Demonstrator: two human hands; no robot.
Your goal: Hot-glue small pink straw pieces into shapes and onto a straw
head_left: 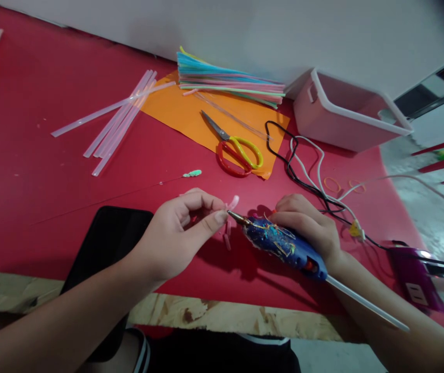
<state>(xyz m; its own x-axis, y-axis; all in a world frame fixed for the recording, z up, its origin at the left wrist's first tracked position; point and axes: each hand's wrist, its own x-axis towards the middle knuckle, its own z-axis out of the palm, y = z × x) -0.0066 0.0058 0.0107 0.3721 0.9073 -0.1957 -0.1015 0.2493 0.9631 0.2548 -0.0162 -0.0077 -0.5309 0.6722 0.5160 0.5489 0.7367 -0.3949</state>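
My right hand (309,220) is wrapped round a blue hot glue gun (280,241) speckled with dried glue. A clear glue stick (367,303) juts from its back end. The metal nozzle (239,217) points left and reaches the fingertips of my left hand (185,230). Between that thumb and forefinger is a small pink pipe cleaner piece (233,202); its curled end shows above the nozzle and other pink bits hang below. My fingers hide the rest of it. Left of my left hand lies a black phone (107,246). A green fuzzy piece on a thin stem (192,173) lies beyond.
Scissors (233,145) rest on orange paper (178,116), near a bundle of pipe cleaners (225,80). Spare glue sticks (124,116) lie left. A pink bin (346,114) stands back right. Black and white cords (299,166) run to a purple power strip (419,280).
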